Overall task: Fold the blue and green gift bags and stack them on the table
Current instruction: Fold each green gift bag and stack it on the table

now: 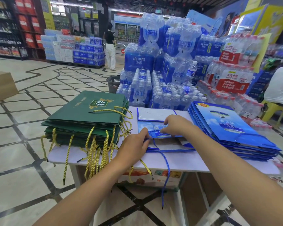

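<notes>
A blue gift bag (155, 115) lies flat in the middle of the white table (186, 162), partly folded, with its blue cord handle (166, 162) trailing over the front edge. My left hand (134, 144) pinches the blue cord at the bag's near left corner. My right hand (178, 125) presses curled fingers onto the bag's near edge. On the left stands a stack of folded green gift bags (87, 115) with gold cords hanging down. A pile of folded blue gift bags (229, 128) lies on the right.
Behind the table rise stacked packs of bottled water (162, 62). A black shopping basket (113, 84) sits on the tiled floor behind the green stack. A cardboard box (2, 85) is at far left. A seated person (279, 85) is at right; another stands far back.
</notes>
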